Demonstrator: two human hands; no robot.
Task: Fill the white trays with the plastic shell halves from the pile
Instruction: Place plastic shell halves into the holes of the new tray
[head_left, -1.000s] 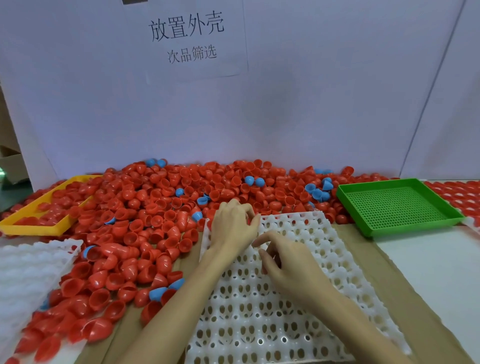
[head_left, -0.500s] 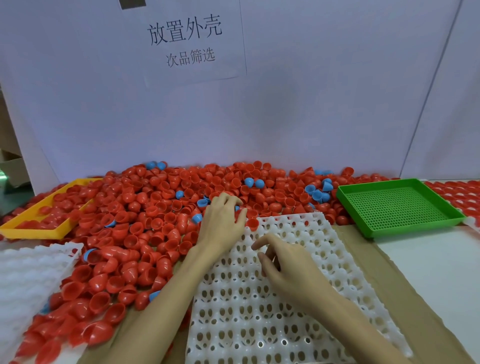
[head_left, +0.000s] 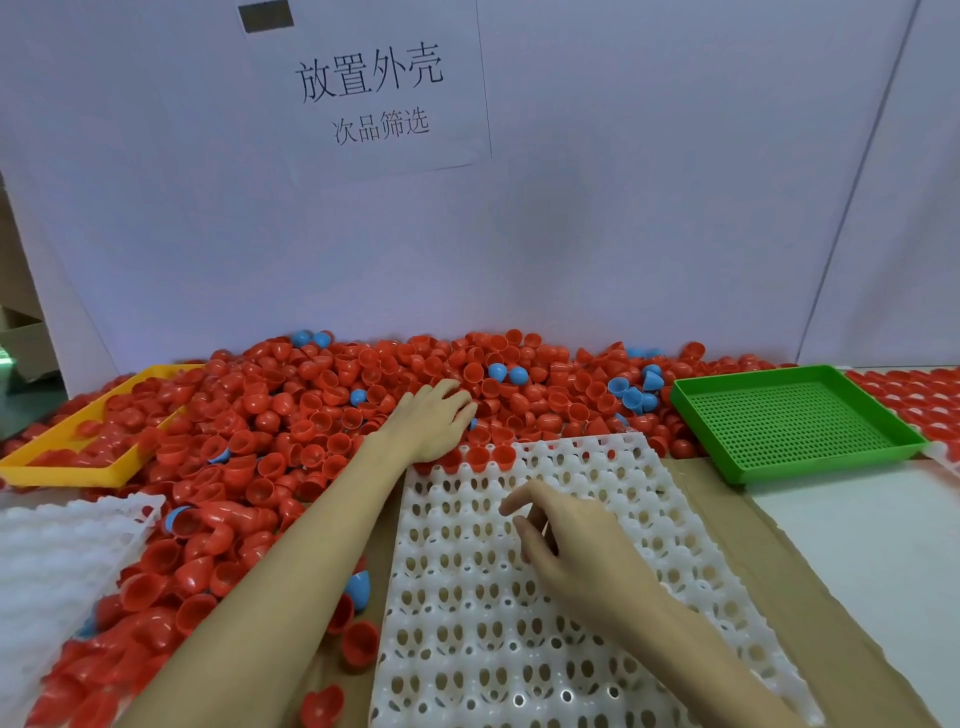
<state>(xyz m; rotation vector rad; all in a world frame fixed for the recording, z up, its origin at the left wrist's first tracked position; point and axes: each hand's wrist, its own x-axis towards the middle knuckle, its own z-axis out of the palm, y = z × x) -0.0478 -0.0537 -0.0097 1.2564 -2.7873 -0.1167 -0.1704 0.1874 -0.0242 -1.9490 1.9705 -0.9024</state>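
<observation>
- Reaching farther up the frame than a moment earlier, the left hand (head_left: 434, 415) had slid off the far edge of the white tray (head_left: 524, 597) and onto the pile of shell halves (head_left: 322, 415); the right hand (head_left: 576, 545) had barely shifted.
- Left hand lay palm down at centre frame, fingers spread fairly flat over red shells; whether any shell was gripped beneath could not be told.
- Right hand hovered over the middle of the tray, fingers loosely curled and thumb apart, with nothing visible in it.
- Tray ran from lower centre up toward the pile, its long axis pointing away from the person and leaning slightly right; almost all its pockets showed empty, with a few red shells (head_left: 488, 454) resting at its far edge.
- Pile stretched across the frame's middle band, thickest to the left and directly beyond the tray, so the shells lay ahead and left of both hands.
- Left hand was plainly the nearer, already touching the heap, while the right sat well short of it; a rake or pick by the left toward the tray's far row looked the likely step.
- Yellow tray (head_left: 67, 470) sat at left, green tray (head_left: 789, 423) at right, and a second white tray (head_left: 57, 551) at lower left.
</observation>
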